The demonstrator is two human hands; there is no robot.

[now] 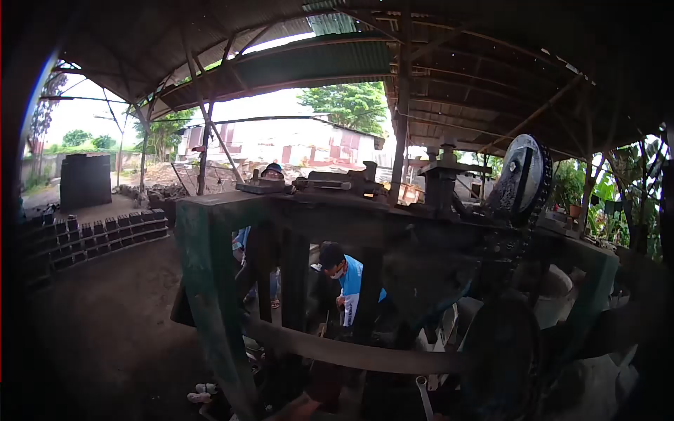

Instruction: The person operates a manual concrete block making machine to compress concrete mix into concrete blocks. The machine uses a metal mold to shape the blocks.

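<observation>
Neither my left hand nor my right hand can be made out. A large dark machine on a green metal frame [214, 281] fills the middle and right. A toothed wheel [521, 175] stands at its upper right, and a curved bar [351, 353] crosses its lower part. Below the bar, a wrench [425, 398] stands near the bottom edge. Dim reddish shapes at the bottom centre are too dark to identify.
Behind the frame a person in a blue and white shirt [351, 281] bends down; another person in a dark cap [272, 172] stands farther left. Rows of dark blocks [105, 235] line the left side. Roof posts [401, 105] rise behind the machine.
</observation>
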